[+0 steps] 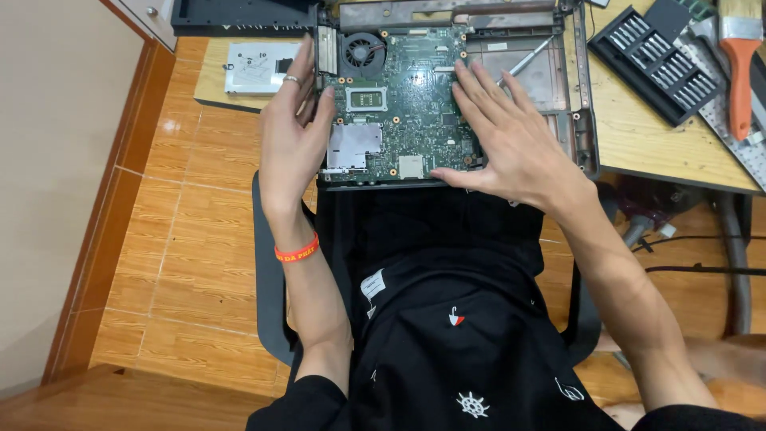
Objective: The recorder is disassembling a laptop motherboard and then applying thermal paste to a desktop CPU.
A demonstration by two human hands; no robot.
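Flanking the opened laptop base [574, 104] at the desk's [638, 148] near edge, the left hand [291, 136] is hovering beside the green motherboard [403, 104], fingers spread, gripping nothing, while the right hand [511, 140] is lying flat on it, likely steadying it.

A small white rectangular label [372, 284] is showing on the black clothing below the left hand [291, 136], beside that forearm. A white sticker is sitting on the silver drive [254, 66] lying just left of that hand's fingertips.
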